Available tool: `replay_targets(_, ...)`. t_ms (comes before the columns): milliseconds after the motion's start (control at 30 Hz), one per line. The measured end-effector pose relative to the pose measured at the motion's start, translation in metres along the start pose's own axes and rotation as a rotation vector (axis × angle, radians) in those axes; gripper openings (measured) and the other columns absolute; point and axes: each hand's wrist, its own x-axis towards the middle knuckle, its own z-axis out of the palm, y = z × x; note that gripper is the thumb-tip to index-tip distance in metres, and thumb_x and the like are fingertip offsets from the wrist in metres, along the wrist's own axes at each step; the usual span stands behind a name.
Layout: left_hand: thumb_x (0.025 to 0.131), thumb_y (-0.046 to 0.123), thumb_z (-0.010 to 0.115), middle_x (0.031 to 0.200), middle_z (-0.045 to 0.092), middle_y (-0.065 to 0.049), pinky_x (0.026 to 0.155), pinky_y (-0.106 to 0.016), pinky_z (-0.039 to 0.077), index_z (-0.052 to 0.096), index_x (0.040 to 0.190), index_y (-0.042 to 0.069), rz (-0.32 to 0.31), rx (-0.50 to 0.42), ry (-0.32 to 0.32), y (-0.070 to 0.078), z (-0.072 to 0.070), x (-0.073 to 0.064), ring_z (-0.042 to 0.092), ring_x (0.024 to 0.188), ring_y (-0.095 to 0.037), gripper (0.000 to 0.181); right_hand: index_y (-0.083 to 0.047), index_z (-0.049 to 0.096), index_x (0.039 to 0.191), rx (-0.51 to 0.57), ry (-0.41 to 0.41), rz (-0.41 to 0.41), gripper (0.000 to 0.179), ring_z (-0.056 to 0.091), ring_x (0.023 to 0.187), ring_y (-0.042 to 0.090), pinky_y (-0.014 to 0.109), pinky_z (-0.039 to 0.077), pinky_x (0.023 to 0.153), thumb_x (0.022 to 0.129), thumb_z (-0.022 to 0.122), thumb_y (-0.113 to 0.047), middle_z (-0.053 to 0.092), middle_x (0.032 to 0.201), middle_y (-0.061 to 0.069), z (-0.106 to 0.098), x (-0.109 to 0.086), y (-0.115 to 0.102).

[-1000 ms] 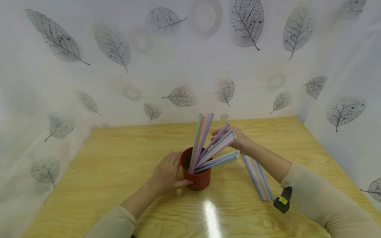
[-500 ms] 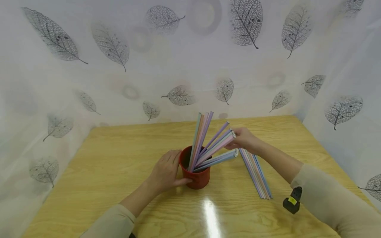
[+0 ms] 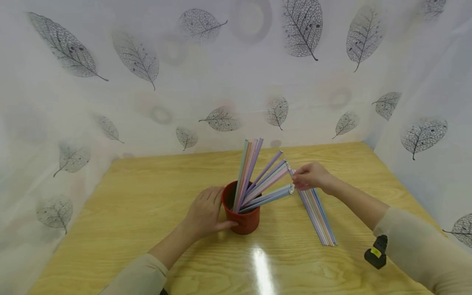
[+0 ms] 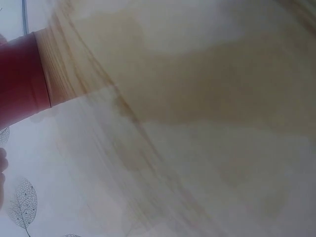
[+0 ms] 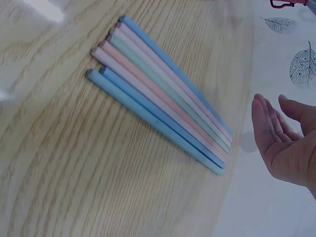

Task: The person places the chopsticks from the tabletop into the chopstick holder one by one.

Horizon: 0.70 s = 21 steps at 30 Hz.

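Observation:
A red cup (image 3: pixel 244 224) stands on the table with several pastel pencils (image 3: pixel 253 174) in it, some upright and others leaning to the right over the rim. My left hand (image 3: pixel 204 215) holds the cup from its left side, thumb along the front; the left wrist view catches only part of the red cup (image 4: pixel 22 79). To the right lies a row of loose pencils (image 3: pixel 318 217) in blue, pink, green and orange tones. My right hand (image 3: pixel 313 177) hovers by their far ends. In the right wrist view that hand (image 5: pixel 291 140) has relaxed fingers, thumb apart, and nothing in it.
Beneath everything is a light wood table (image 3: pixel 158 184). A white curtain printed with grey leaves (image 3: pixel 221 119) hangs behind it and along both sides. On the right sleeve sits a small black device (image 3: pixel 376 252).
My right hand has drawn away from behind the leaning pencils, moving right and slightly toward me to the far ends of the loose row. The left hand and cup have stayed put.

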Motion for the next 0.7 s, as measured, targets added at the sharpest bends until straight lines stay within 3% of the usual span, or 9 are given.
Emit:
replay_targets(267,0.087,0.075,0.026,0.112,0.06,-0.016,0.091,-0.038,0.051,0.053,0.121,-0.006,-0.004,0.0,-0.002,0.0,0.001,-0.001,0.058,0.103,-0.029,0.092,0.016,0.059,0.104,-0.155,0.055,0.038,0.027,0.066,0.069,0.013,0.032,0.059,0.069,0.09,0.06,-0.008,0.068,0.085,0.014,-0.013,-0.005,0.009)
replay_targets(467,0.087,0.075,0.027,0.112,0.06,-0.018,0.092,-0.04,0.05,0.053,0.121,-0.008,0.016,0.009,0.035,-0.001,0.003,-0.001,0.057,0.104,-0.03,0.093,0.015,0.063,0.094,-0.251,0.063,0.09,0.026,0.063,0.061,0.012,0.03,0.058,0.061,0.088,0.064,-0.01,0.067,0.073,0.008,-0.021,-0.009,0.015)
replay_targets(700,0.086,0.076,0.021,0.119,0.059,-0.022,0.097,-0.042,0.047,0.052,0.123,-0.011,0.014,0.038,0.016,-0.001,0.003,-0.002,0.056,0.111,-0.033,0.099,0.015,0.065,0.089,-0.316,0.058,0.141,0.027,0.061,0.055,0.012,0.029,0.057,0.057,0.087,0.066,-0.012,0.064,0.064,0.006,-0.027,-0.011,0.022)
